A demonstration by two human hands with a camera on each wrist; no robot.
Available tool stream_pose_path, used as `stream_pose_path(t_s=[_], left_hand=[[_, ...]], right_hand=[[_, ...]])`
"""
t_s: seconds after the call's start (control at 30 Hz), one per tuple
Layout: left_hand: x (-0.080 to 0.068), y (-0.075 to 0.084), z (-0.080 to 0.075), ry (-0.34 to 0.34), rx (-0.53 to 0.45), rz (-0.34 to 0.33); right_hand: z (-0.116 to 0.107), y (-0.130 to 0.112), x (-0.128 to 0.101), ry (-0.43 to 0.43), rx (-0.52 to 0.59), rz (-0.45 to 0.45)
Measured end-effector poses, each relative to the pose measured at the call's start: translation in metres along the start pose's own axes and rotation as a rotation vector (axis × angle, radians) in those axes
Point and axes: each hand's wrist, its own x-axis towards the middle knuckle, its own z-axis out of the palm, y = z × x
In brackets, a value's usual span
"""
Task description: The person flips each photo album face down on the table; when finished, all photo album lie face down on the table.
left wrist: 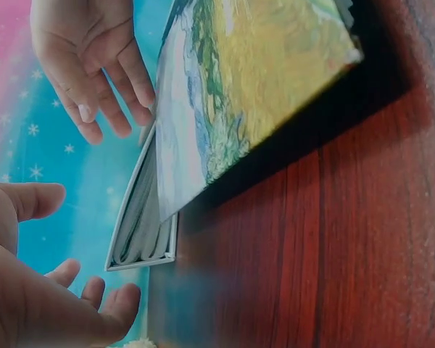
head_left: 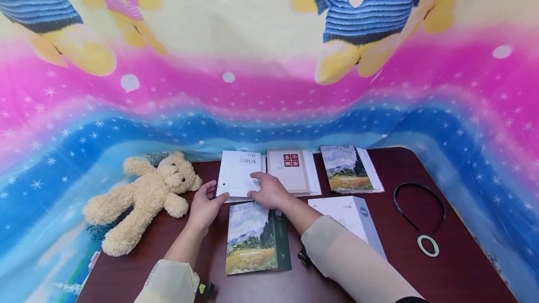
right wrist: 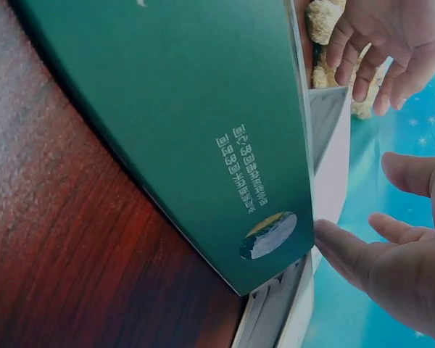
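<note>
Table of dark wood carries a teddy bear at its left edge and a landscape-cover book near the front edge. Behind that book lies a white booklet; the left hand and right hand, fingers spread, touch its front corners.

- A home-like corner, probably a child's room or play space, set up as a small work spot.
- A bright bear-print cloth in pink, blue and yellow hangs behind as a backdrop.
- A plush teddy bear lies on the dark wood-grain worktop.
- Picture-cover books, a hairband and a small ring lie about it.
</note>
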Motion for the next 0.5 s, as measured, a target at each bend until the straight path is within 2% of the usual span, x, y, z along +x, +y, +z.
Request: stream_pose_path(t_s=[0.5], left_hand=[[0.012,-0.007,0.006,-0.042,-0.074,-0.082]], right_hand=[[0.007,0.002,0.009,-0.017,-0.05,0.036]])
